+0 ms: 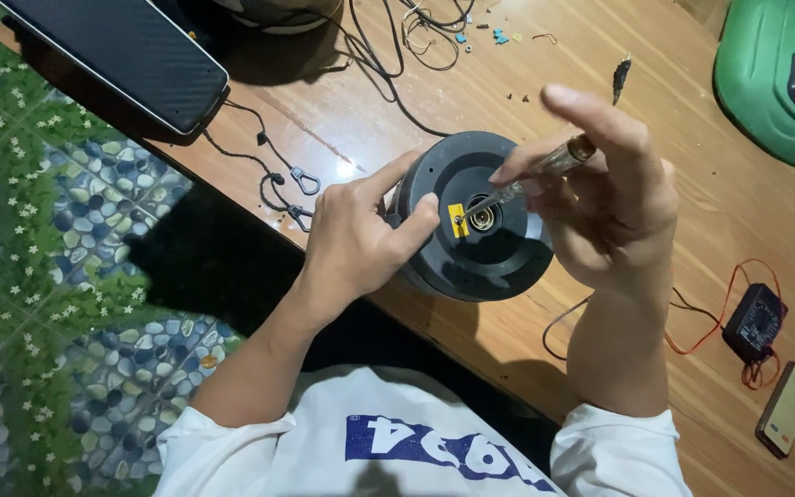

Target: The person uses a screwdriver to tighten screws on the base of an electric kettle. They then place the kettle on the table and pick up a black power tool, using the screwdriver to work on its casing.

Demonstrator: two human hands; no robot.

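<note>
At the wooden table (526,350) edge, my left hand (356,235) clamps the black round motor housing (471,221); my right hand (614,198) pinches a screwdriver (531,179) into its hub. Looks heavy, rigid; grip the rim.

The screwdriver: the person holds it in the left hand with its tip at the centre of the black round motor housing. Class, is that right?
Not quite. The head view shows the screwdriver in the right hand; the left hand steadies the black round motor housing. Its tip is indeed at the centre.
</note>
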